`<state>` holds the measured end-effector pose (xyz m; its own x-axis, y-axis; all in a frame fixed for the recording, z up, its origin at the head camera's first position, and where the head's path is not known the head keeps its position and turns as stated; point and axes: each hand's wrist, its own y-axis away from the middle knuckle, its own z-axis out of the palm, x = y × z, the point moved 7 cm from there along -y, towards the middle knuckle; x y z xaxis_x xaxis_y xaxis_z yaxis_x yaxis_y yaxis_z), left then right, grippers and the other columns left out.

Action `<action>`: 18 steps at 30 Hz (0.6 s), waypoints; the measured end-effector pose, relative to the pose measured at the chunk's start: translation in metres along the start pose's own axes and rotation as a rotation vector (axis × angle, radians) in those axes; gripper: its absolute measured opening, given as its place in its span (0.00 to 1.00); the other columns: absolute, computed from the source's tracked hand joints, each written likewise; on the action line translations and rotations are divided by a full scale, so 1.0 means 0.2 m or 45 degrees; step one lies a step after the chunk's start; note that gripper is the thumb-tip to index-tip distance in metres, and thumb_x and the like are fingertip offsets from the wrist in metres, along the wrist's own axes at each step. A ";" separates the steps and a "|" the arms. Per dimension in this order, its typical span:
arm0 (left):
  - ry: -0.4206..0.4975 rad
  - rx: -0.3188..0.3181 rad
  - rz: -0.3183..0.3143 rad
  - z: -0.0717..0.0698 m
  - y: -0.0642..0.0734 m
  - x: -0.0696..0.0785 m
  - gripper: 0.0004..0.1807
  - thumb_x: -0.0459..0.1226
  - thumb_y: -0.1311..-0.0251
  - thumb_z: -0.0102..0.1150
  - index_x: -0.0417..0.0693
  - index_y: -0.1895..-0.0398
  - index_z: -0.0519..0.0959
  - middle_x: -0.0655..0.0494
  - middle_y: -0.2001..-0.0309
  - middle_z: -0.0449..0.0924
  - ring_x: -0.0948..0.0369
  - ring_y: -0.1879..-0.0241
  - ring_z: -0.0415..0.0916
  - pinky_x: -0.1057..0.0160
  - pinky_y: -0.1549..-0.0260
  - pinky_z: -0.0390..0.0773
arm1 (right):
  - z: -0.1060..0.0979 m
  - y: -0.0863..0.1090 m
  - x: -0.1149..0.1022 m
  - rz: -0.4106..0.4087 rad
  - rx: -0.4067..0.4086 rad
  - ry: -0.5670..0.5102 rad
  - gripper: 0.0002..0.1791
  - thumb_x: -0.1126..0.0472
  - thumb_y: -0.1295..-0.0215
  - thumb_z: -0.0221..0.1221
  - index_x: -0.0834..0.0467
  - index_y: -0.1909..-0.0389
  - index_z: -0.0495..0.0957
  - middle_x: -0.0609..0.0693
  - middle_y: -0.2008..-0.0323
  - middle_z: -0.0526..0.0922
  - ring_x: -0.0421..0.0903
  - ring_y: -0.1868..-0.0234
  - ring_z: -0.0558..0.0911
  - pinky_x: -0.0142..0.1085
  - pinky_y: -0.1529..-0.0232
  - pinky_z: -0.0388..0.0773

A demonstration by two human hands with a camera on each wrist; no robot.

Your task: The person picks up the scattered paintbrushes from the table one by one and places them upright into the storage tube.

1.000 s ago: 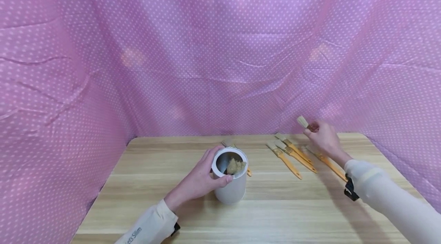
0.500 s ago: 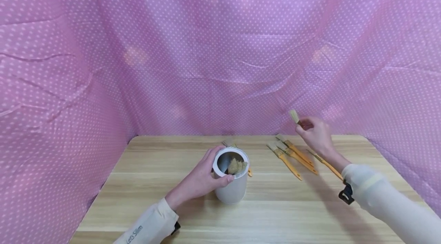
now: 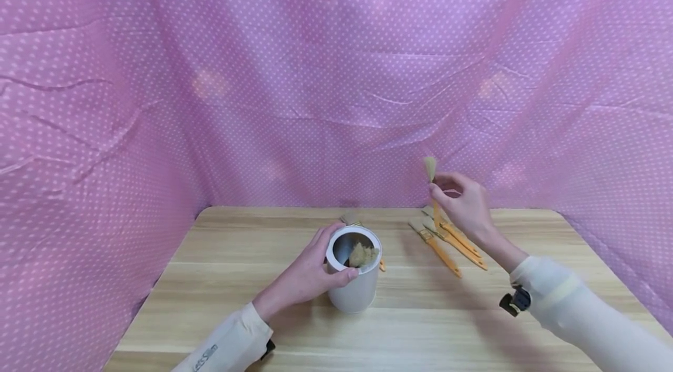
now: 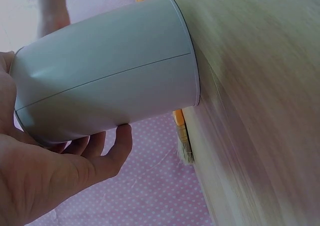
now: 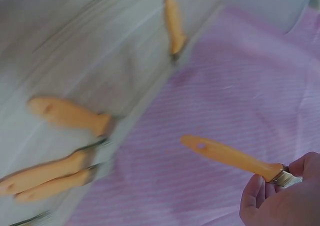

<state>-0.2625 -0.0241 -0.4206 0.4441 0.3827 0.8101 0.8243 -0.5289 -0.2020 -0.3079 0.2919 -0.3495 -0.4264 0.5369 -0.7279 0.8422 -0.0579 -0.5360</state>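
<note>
In the head view my left hand [image 3: 315, 270] grips the rim of a white cylindrical can [image 3: 354, 293] standing on the table, thumb at the near side. Tan bristles [image 3: 361, 254] show inside the can's mouth. My right hand [image 3: 465, 202] pinches a paintbrush [image 3: 430, 167] in the air above the table's back right, bristles up and orange handle hanging down. In the right wrist view the held paintbrush [image 5: 225, 154] is pinched near its metal ferrule. The left wrist view shows the can [image 4: 107, 73] with fingers curled beneath its side.
Several paintbrushes [image 3: 444, 255] with orange handles lie on the wooden table [image 3: 252, 243], right of the can. Another paintbrush [image 3: 350, 219] lies partly hidden behind the can. Pink dotted cloth [image 3: 315, 97] hangs behind the table and at both sides.
My right hand has moved left, carrying the paintbrush from the right-hand brushes; the brush has swung from tilted to nearly upright. My left hand and the can have stayed in place.
</note>
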 end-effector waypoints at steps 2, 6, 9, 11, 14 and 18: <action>0.005 0.002 -0.001 0.00 0.00 0.00 0.50 0.58 0.45 0.73 0.66 0.23 0.55 0.59 0.32 0.61 0.56 0.35 0.67 0.46 0.39 0.68 | 0.01 0.00 -0.06 0.010 -0.013 -0.048 0.15 0.59 0.30 0.65 0.65 0.49 0.82 0.54 0.57 0.86 0.47 0.56 0.85 0.31 0.50 0.80; 0.028 0.001 -0.014 0.00 0.00 -0.01 0.50 0.57 0.45 0.73 0.67 0.23 0.55 0.60 0.32 0.61 0.58 0.37 0.68 0.48 0.40 0.69 | 0.04 0.01 -0.14 0.067 -0.051 -0.203 0.19 0.54 0.29 0.65 0.64 0.46 0.81 0.56 0.56 0.86 0.45 0.56 0.85 0.33 0.49 0.80; 0.042 -0.001 -0.022 0.00 0.00 -0.01 0.50 0.57 0.45 0.73 0.67 0.23 0.55 0.61 0.32 0.61 0.59 0.36 0.68 0.48 0.40 0.70 | 0.06 0.02 -0.20 0.114 -0.059 -0.400 0.21 0.55 0.30 0.66 0.66 0.45 0.80 0.57 0.55 0.87 0.46 0.57 0.86 0.37 0.52 0.82; 0.043 -0.001 -0.022 0.00 0.00 -0.02 0.51 0.57 0.45 0.73 0.66 0.23 0.54 0.61 0.31 0.60 0.59 0.36 0.67 0.48 0.40 0.69 | 0.08 0.02 -0.24 0.125 -0.057 -0.515 0.21 0.58 0.30 0.66 0.69 0.45 0.79 0.57 0.56 0.87 0.48 0.58 0.86 0.39 0.55 0.83; 0.044 -0.003 -0.021 0.00 -0.01 -0.01 0.51 0.57 0.45 0.73 0.65 0.22 0.54 0.61 0.31 0.60 0.60 0.36 0.68 0.48 0.40 0.69 | 0.11 0.03 -0.31 0.101 -0.058 -0.584 0.19 0.60 0.30 0.66 0.70 0.47 0.79 0.58 0.57 0.87 0.48 0.59 0.87 0.40 0.56 0.84; 0.083 -0.023 -0.028 0.00 -0.01 -0.01 0.51 0.56 0.45 0.74 0.65 0.22 0.54 0.60 0.32 0.61 0.59 0.38 0.68 0.48 0.40 0.70 | 0.15 0.04 -0.38 0.029 -0.067 -0.619 0.17 0.62 0.30 0.65 0.70 0.48 0.80 0.63 0.56 0.85 0.48 0.58 0.86 0.38 0.54 0.83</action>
<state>-0.2656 -0.0241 -0.4226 0.4017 0.3447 0.8484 0.8270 -0.5345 -0.1744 -0.2792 0.2257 -0.3107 -0.5020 0.0803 -0.8611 0.8632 -0.0155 -0.5047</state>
